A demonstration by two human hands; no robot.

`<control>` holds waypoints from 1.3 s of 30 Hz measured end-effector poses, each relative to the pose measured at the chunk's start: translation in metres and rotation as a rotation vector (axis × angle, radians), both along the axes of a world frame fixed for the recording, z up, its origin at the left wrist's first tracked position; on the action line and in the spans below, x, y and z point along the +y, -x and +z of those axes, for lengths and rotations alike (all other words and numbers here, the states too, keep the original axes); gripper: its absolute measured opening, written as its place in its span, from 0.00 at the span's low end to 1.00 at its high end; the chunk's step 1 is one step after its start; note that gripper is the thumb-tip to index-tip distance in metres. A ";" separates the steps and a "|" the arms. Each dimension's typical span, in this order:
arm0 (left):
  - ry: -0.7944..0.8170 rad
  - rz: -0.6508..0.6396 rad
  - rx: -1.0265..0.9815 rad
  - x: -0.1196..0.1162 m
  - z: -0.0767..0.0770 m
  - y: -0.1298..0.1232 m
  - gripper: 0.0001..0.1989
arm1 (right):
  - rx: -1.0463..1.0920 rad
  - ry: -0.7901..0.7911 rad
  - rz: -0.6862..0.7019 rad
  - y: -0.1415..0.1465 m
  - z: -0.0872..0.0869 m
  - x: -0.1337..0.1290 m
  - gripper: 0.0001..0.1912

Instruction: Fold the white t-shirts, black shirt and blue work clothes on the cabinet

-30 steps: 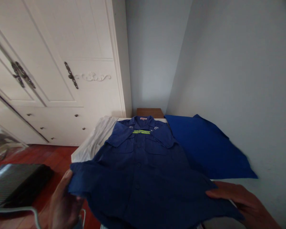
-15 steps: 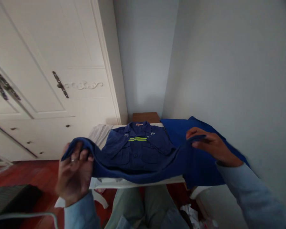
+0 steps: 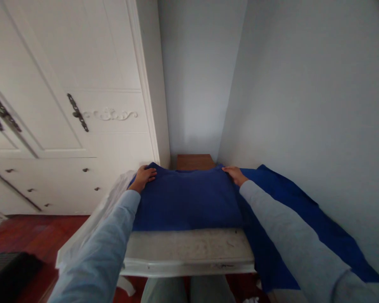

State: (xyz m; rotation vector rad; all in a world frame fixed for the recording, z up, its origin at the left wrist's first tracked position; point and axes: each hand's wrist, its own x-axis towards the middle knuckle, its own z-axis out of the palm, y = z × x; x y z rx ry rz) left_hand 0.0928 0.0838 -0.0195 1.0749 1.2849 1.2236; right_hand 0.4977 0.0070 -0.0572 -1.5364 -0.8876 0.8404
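Note:
A dark blue work jacket (image 3: 188, 202) lies folded over itself on a white table (image 3: 189, 248), its lower part brought up over the front. The collar, pockets and yellow stripe are now covered. My left hand (image 3: 144, 177) grips the far left corner of the folded cloth, its fingers curled over the edge. At the far right corner my right hand (image 3: 235, 173) pinches the same edge between thumb and fingers. Both arms reach forward past the sides of the jacket.
A brighter blue cloth (image 3: 290, 202) hangs over the right side, by the grey wall (image 3: 318, 105). White fabric (image 3: 109, 210) lies along the table's left. A white wardrobe (image 3: 113, 63) stands at left, a brown wooden box (image 3: 196, 161) behind the table.
Both hands have moved forward and inward, carrying the jacket's lower edge up over its front to the collar end. The table's near surface is now uncovered.

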 end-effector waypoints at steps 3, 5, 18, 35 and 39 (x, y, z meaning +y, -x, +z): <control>0.022 -0.030 0.052 0.005 -0.020 0.003 0.12 | -0.015 0.058 -0.034 -0.003 -0.025 0.006 0.08; 0.039 -0.053 0.112 0.008 -0.024 0.010 0.10 | -0.027 0.049 -0.043 -0.009 -0.031 0.007 0.06; -0.071 0.019 0.871 0.064 -0.025 0.029 0.08 | -0.263 -0.001 -0.220 -0.042 -0.046 0.011 0.07; -0.198 -0.125 1.060 -0.020 -0.060 0.089 0.32 | -0.125 0.326 0.134 -0.017 0.010 -0.102 0.32; -0.064 -0.176 0.820 -0.050 -0.063 0.120 0.34 | -0.103 0.434 0.237 -0.016 0.010 -0.152 0.36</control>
